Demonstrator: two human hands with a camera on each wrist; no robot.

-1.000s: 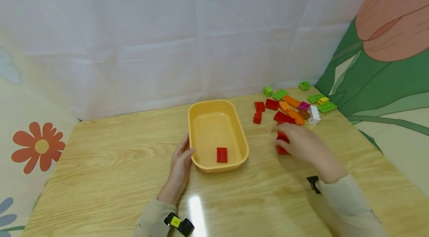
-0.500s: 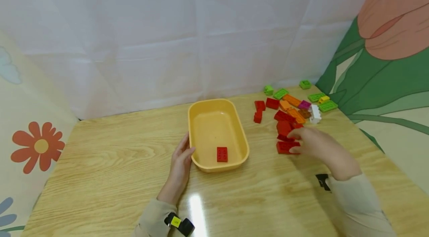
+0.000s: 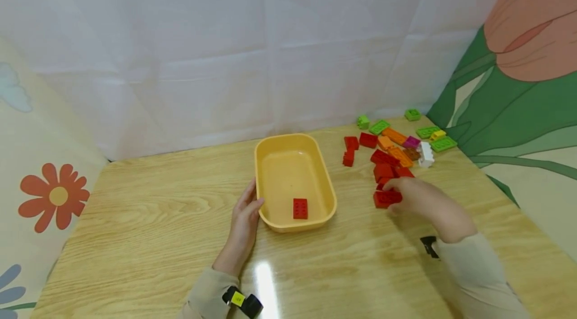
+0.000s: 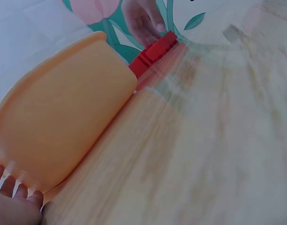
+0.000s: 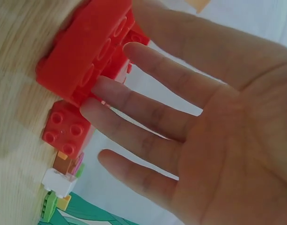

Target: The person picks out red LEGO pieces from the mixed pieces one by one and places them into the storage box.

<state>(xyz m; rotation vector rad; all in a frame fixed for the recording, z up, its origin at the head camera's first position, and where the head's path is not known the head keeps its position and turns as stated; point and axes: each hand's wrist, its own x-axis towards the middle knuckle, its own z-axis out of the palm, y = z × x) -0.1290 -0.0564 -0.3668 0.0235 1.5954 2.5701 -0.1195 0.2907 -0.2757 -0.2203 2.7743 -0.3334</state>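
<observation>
1. Against the head frame a second back, I'm finding the right hand (image 3: 423, 203) sitting further right, baring more of the nearest red brick (image 3: 383, 200); the left hand (image 3: 243, 224) and yellow tray (image 3: 288, 171) are holding their places.
2. Right hand: in its wrist view I'm seeing fingers spreading wide and nearly straight beside the brick. I'm not able to tell whether the fingertips are touching it; I'm seeing no firm grip.
3. Left hand: its thumb is lying over the tray's rim at lower left, its fingers bracing the outer wall; I'm reading that as holding.
4. Key relation: the nearest red brick is lying right of frame centre, long axis running roughly left to right, its right end facing the right hand. The right hand is far nearer; the tray is standing between brick and left hand.
5. Other red bricks (image 3: 384, 171) are crowding just above it; a white brick (image 3: 425, 154) is lying towards the upper right. One studded red brick (image 3: 300, 209) is resting inside the tray.
</observation>
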